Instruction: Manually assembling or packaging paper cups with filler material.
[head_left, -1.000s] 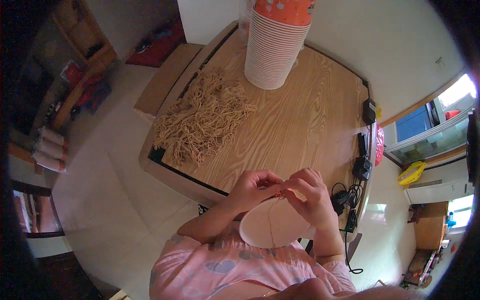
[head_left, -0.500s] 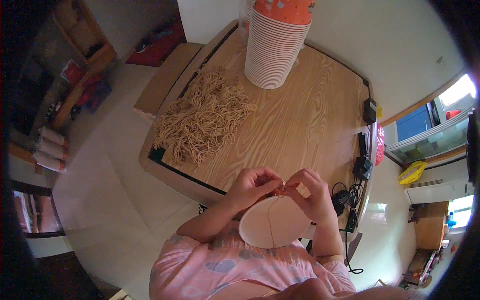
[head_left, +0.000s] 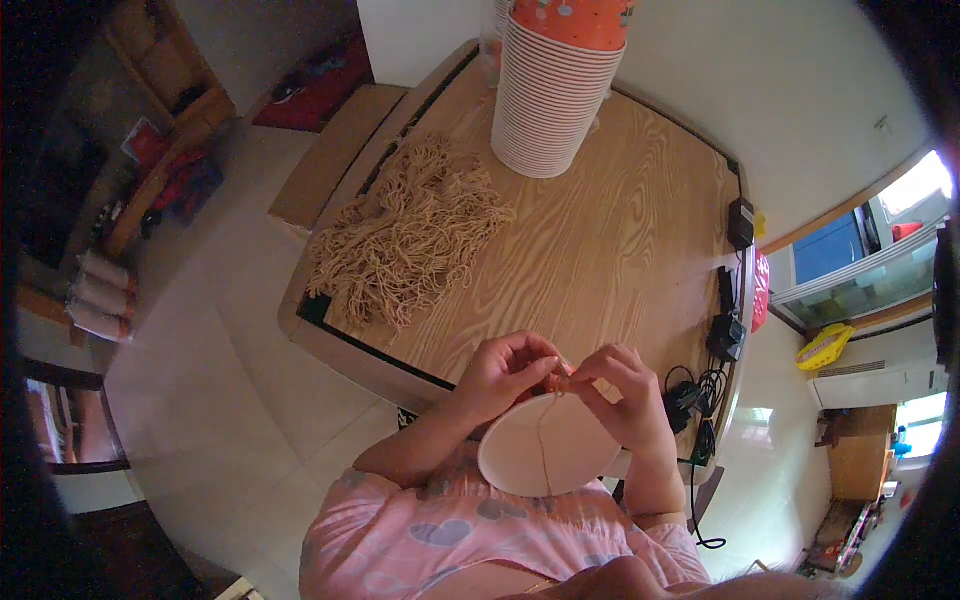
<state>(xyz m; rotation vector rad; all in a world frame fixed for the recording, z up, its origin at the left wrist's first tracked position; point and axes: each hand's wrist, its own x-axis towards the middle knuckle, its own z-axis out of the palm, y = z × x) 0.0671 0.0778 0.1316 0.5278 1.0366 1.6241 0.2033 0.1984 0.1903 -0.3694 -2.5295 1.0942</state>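
Note:
In front of my chest a paper bucket [head_left: 575, 450] is tilted so that its white inside shows. My left hand [head_left: 505, 375] and my right hand [head_left: 625, 390] meet at its far rim, both with fingers pinched. A tan string [head_left: 541, 440] runs from between my fingertips down across the bucket's opening to its near rim. The fingers of each hand close on this string where it bunches at the rim. A bit of orange shows by the left fingertips; the rest of the bucket's outside is hidden.
On the wooden table [head_left: 610, 260], a heap of tan strings [head_left: 410, 235] lies left. A tall stack of paper buckets [head_left: 555, 100] stands at the back. Black adapters [head_left: 724, 336] and coiled cables [head_left: 708, 400] line the right edge. A cardboard box [head_left: 330, 160] sits beyond the left edge.
My right fingers have shifted slightly at the rim, and the string's upper end has moved a little with them. The bucket stays nearly in place.

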